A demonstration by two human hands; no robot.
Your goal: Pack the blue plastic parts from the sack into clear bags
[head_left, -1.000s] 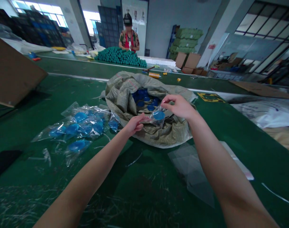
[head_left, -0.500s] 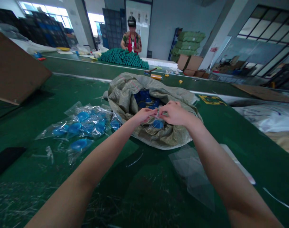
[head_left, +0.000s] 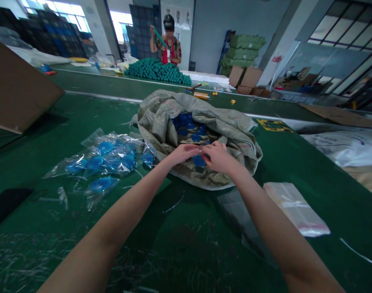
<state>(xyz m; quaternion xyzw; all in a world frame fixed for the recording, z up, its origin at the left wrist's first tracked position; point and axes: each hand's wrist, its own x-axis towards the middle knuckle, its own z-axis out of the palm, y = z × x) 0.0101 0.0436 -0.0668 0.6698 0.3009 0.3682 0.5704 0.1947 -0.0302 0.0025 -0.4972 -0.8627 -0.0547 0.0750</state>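
On the left, one cardboard box (head_left: 19,87) and one flat black object (head_left: 9,206) are seen. At least seven bagged blue pieces (head_left: 105,147) are spread beside one sack (head_left: 157,122), in which several blue pieces (head_left: 183,132) can be made out, too overlapped to be counted. Over the sack's near side, one held blue piece (head_left: 199,161) in clear film is pinched above by the left hand (head_left: 186,153) and the right hand (head_left: 216,157), fingertips nearly meeting. Farther right, one bundle of clear bags (head_left: 296,208) is laid on the table (head_left: 161,244).
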